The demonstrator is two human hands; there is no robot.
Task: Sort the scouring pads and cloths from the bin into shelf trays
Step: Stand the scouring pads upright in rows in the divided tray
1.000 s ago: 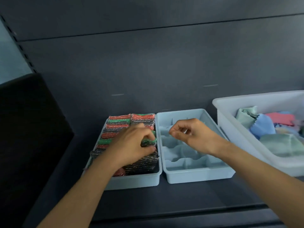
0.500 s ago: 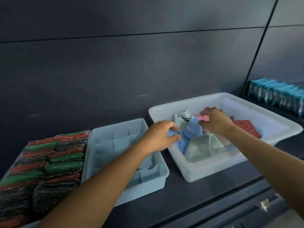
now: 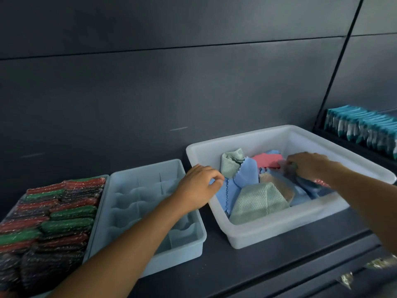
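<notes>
Bin (image 3: 268, 231) holds crumpled cloths (image 3: 257, 203), with no clear long axis. Left hand (image 3: 198, 188) is at its left wall, fingers curled, pinching the blue cloth (image 3: 246, 175) edge. Right hand (image 3: 309, 166), blurred, has fingers curled into cloths. Divided tray (image 3: 133, 203) stands beside the bin. Pads (image 3: 53, 218) lie left of it in 2 columns, long axes crosswise.

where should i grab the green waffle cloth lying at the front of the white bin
Probably pinch the raised ridge at the top of the green cloth, coming straight down from above. It lies tented against the front wall of the white bin, lower edges low behind that wall, while the ridge stands up free.
</notes>
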